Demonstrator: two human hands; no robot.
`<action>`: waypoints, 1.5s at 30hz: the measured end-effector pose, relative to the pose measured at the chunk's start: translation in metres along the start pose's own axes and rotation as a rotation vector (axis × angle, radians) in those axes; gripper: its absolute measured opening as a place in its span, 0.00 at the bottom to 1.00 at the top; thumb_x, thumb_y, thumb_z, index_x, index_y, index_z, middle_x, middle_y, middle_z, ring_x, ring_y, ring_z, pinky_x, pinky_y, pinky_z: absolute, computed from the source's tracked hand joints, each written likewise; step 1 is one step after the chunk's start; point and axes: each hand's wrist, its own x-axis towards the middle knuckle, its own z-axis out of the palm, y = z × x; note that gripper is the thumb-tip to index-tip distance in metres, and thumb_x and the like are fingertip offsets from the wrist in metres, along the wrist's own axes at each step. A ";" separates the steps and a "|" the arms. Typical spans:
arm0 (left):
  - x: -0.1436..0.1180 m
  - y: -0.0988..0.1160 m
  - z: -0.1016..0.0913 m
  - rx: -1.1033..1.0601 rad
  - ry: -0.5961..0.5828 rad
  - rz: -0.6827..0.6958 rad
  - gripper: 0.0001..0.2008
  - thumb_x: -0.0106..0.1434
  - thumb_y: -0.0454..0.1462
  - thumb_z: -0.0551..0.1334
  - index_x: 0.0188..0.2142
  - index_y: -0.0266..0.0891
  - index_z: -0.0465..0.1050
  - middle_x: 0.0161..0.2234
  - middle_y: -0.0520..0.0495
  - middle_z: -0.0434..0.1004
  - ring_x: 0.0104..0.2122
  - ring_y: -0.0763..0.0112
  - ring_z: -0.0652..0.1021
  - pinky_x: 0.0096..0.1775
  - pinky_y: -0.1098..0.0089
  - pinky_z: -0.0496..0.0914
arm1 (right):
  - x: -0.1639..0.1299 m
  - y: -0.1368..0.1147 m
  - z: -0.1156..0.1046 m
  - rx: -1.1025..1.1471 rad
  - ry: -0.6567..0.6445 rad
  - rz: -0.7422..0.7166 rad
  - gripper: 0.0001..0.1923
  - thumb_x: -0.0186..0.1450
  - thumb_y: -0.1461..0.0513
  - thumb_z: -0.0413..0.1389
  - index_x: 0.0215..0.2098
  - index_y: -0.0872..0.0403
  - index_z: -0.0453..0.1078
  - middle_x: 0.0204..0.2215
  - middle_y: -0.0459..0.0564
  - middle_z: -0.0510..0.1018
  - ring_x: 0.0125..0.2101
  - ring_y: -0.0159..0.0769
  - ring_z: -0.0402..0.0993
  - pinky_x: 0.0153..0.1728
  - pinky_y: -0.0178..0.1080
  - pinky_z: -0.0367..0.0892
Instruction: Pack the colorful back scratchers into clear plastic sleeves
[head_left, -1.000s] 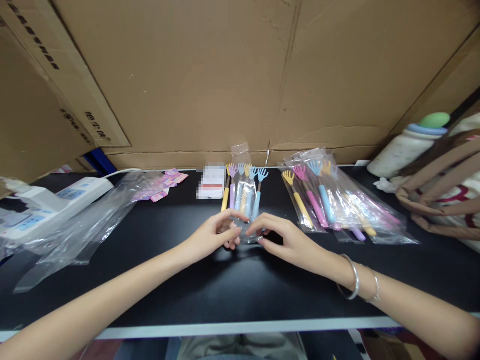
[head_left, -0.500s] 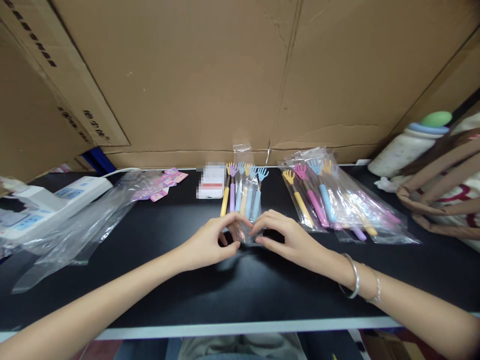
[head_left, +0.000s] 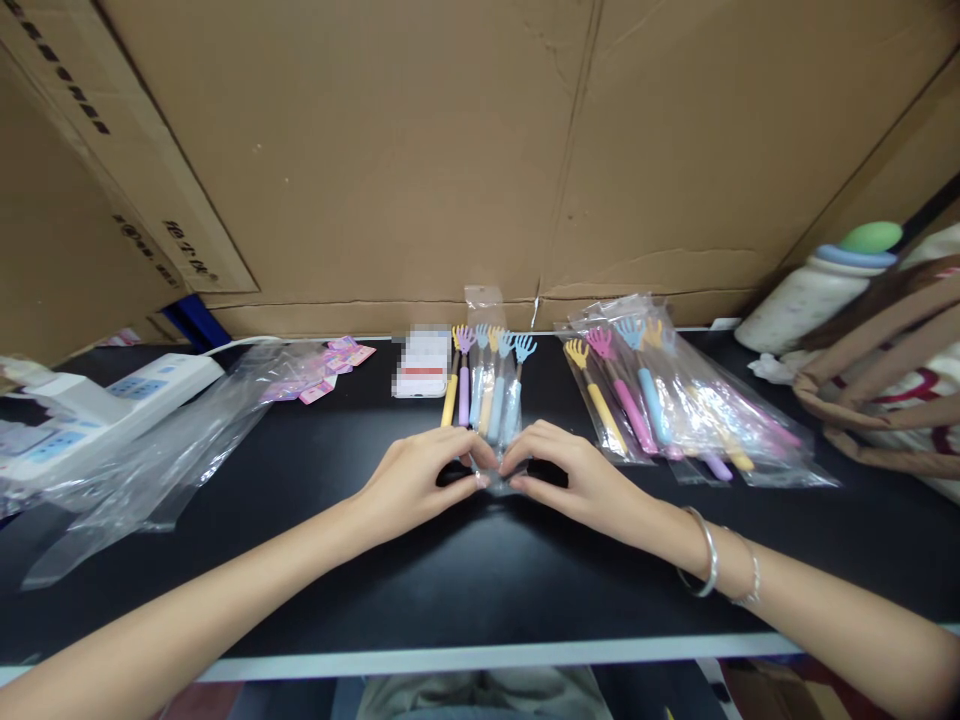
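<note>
My left hand (head_left: 429,472) and my right hand (head_left: 564,470) meet at the near end of a clear plastic bag (head_left: 484,299), fingertips and thumbs pinched on its film. The bag lies lengthwise over a row of back scratchers with small hand-shaped heads. A yellow back scratcher (head_left: 450,396) and a purple back scratcher (head_left: 463,390) are at the row's left, a light blue back scratcher (head_left: 514,395) at its right. Which of the middle ones are inside the bag, I cannot tell. My hands hide the near handle ends.
To the right lie several bagged back scratchers (head_left: 646,390). A pile of empty clear bags (head_left: 180,450), pink cards (head_left: 337,362) and a white power strip (head_left: 142,385) are on the left. A phone (head_left: 424,375) lies behind the row. A bottle (head_left: 817,290) stands back right, before cardboard walls.
My left thumb and fingers have closed together on the bag's near end, a little to the right. The right hand has hardly moved and keeps its pinch.
</note>
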 end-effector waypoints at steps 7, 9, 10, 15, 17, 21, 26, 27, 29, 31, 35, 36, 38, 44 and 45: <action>0.000 0.000 0.000 0.041 -0.009 0.008 0.05 0.63 0.41 0.61 0.37 0.45 0.72 0.37 0.55 0.76 0.38 0.72 0.75 0.41 0.75 0.65 | 0.000 0.001 0.001 0.006 -0.009 -0.024 0.03 0.64 0.63 0.57 0.37 0.52 0.71 0.35 0.47 0.75 0.38 0.35 0.69 0.40 0.37 0.64; 0.000 0.000 0.000 0.047 -0.003 0.021 0.04 0.63 0.41 0.61 0.37 0.45 0.73 0.37 0.55 0.76 0.38 0.73 0.75 0.41 0.75 0.65 | 0.000 0.001 0.001 0.002 -0.013 -0.027 0.03 0.64 0.64 0.56 0.37 0.52 0.71 0.36 0.47 0.75 0.39 0.35 0.68 0.41 0.37 0.64; 0.000 0.000 0.000 0.048 0.000 0.028 0.04 0.64 0.40 0.61 0.37 0.46 0.73 0.37 0.56 0.76 0.39 0.73 0.75 0.40 0.75 0.65 | 0.000 0.001 0.001 0.000 -0.014 -0.029 0.03 0.64 0.64 0.56 0.37 0.52 0.70 0.36 0.47 0.74 0.39 0.35 0.68 0.41 0.37 0.63; 0.000 0.000 0.001 0.066 0.010 0.044 0.03 0.64 0.39 0.60 0.36 0.45 0.72 0.36 0.56 0.76 0.38 0.74 0.75 0.39 0.76 0.65 | -0.002 0.002 0.003 -0.025 -0.029 -0.015 0.03 0.65 0.63 0.56 0.38 0.52 0.69 0.35 0.47 0.73 0.38 0.34 0.68 0.39 0.36 0.63; 0.000 -0.001 0.001 0.079 0.010 0.044 0.03 0.65 0.38 0.59 0.37 0.45 0.72 0.36 0.56 0.76 0.37 0.74 0.75 0.39 0.76 0.65 | -0.002 0.004 0.003 -0.042 -0.028 -0.006 0.03 0.65 0.63 0.56 0.37 0.52 0.68 0.35 0.46 0.73 0.37 0.34 0.68 0.38 0.36 0.63; -0.001 -0.001 0.001 0.102 0.008 0.040 0.03 0.65 0.38 0.59 0.37 0.45 0.72 0.35 0.55 0.76 0.36 0.74 0.75 0.38 0.76 0.65 | -0.003 0.004 0.003 -0.079 -0.037 -0.007 0.02 0.65 0.62 0.55 0.37 0.52 0.67 0.34 0.46 0.72 0.36 0.33 0.67 0.38 0.35 0.63; -0.001 0.001 0.001 0.151 0.017 0.034 0.03 0.63 0.38 0.60 0.35 0.45 0.73 0.33 0.57 0.76 0.33 0.76 0.75 0.35 0.78 0.64 | -0.001 0.002 0.002 -0.128 -0.062 -0.028 0.01 0.65 0.63 0.55 0.36 0.52 0.67 0.34 0.46 0.73 0.37 0.34 0.66 0.37 0.36 0.63; -0.001 0.001 0.001 0.168 0.019 0.030 0.03 0.63 0.38 0.60 0.35 0.45 0.73 0.31 0.57 0.75 0.31 0.77 0.74 0.33 0.78 0.63 | -0.001 0.001 0.002 -0.141 -0.066 -0.032 0.00 0.65 0.63 0.55 0.35 0.52 0.67 0.34 0.46 0.73 0.36 0.34 0.66 0.37 0.36 0.63; -0.001 0.001 0.002 0.211 0.031 0.028 0.03 0.63 0.38 0.61 0.35 0.45 0.73 0.29 0.58 0.75 0.28 0.78 0.74 0.31 0.78 0.61 | 0.000 0.001 0.002 -0.165 -0.070 -0.040 0.01 0.65 0.64 0.54 0.35 0.52 0.67 0.33 0.46 0.74 0.36 0.35 0.65 0.36 0.36 0.62; -0.002 0.001 0.003 0.260 0.051 0.044 0.03 0.62 0.39 0.61 0.35 0.46 0.74 0.27 0.58 0.74 0.26 0.78 0.73 0.29 0.78 0.60 | 0.001 0.000 0.002 -0.185 -0.075 -0.052 0.01 0.65 0.64 0.54 0.34 0.53 0.67 0.32 0.47 0.74 0.36 0.35 0.65 0.35 0.36 0.62; -0.002 0.000 0.004 0.344 0.078 0.091 0.03 0.61 0.37 0.61 0.35 0.47 0.74 0.25 0.58 0.73 0.25 0.78 0.72 0.28 0.77 0.58 | 0.001 0.001 0.001 -0.225 -0.074 -0.080 0.02 0.65 0.64 0.54 0.34 0.53 0.67 0.32 0.47 0.74 0.35 0.36 0.65 0.34 0.36 0.63; -0.003 0.000 0.004 0.362 0.079 0.101 0.03 0.61 0.37 0.61 0.35 0.47 0.74 0.25 0.58 0.72 0.25 0.78 0.72 0.28 0.77 0.57 | 0.001 0.001 0.001 -0.237 -0.072 -0.085 0.02 0.65 0.64 0.54 0.34 0.53 0.67 0.32 0.47 0.74 0.35 0.36 0.65 0.34 0.37 0.63; -0.003 0.001 0.004 0.393 0.075 0.123 0.03 0.61 0.37 0.61 0.35 0.47 0.73 0.25 0.58 0.72 0.26 0.77 0.73 0.27 0.76 0.57 | 0.001 0.000 0.001 -0.256 -0.074 -0.096 0.02 0.66 0.64 0.53 0.34 0.53 0.67 0.32 0.48 0.74 0.35 0.36 0.66 0.34 0.37 0.63; -0.003 0.001 0.004 0.458 0.095 0.167 0.01 0.59 0.37 0.61 0.32 0.44 0.72 0.26 0.57 0.72 0.27 0.75 0.73 0.27 0.74 0.57 | 0.001 0.006 0.001 -0.268 -0.035 -0.048 0.04 0.64 0.66 0.54 0.38 0.53 0.66 0.34 0.48 0.73 0.34 0.35 0.68 0.34 0.36 0.65; -0.003 0.002 0.004 0.462 0.103 0.169 0.01 0.60 0.37 0.61 0.32 0.44 0.71 0.26 0.56 0.72 0.28 0.75 0.73 0.28 0.74 0.57 | 0.001 0.009 -0.001 -0.276 -0.007 -0.023 0.05 0.63 0.66 0.54 0.39 0.53 0.66 0.34 0.48 0.73 0.34 0.34 0.68 0.34 0.36 0.65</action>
